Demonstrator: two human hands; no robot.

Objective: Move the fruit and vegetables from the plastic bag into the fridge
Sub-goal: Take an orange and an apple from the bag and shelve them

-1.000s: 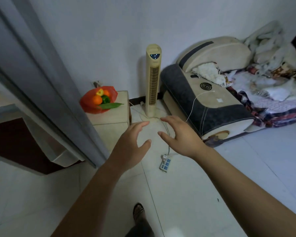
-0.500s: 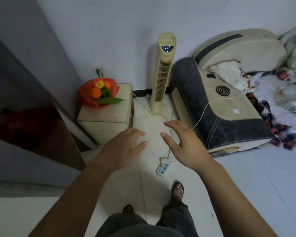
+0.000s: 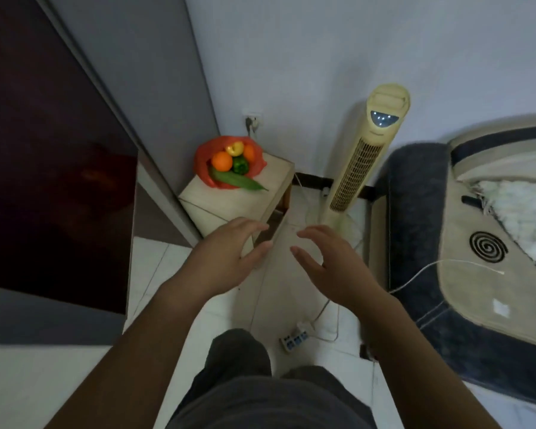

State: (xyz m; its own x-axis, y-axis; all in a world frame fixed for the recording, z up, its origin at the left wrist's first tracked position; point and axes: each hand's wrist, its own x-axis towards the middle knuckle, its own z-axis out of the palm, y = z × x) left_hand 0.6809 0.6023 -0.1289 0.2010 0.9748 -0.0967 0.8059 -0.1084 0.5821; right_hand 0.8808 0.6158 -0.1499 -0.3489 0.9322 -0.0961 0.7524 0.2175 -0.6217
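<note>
A red plastic bag [image 3: 202, 168] lies open on a low beige cabinet [image 3: 260, 193] in the corner. Inside it I see an orange [image 3: 222, 161], a yellow pepper [image 3: 235, 148], a green pepper [image 3: 240, 165] and a long green vegetable [image 3: 242, 182] sticking out. The dark-fronted fridge [image 3: 53, 168] fills the left side, its door closed. My left hand [image 3: 226, 255] and my right hand [image 3: 328, 261] hover in front of the cabinet, fingers spread and relaxed, holding nothing, well short of the bag.
A tall cream tower fan [image 3: 364, 156] stands right of the cabinet. A folded mattress or sofa [image 3: 477, 258] fills the right side. A power strip [image 3: 294, 339] and cords lie on the white tiled floor by my legs. A wall socket [image 3: 252, 117] sits above the bag.
The view has moved closer to the cabinet and tilted down. The bag now appears nearer and more central. Both hands stay empty and spread, held out in front.
</note>
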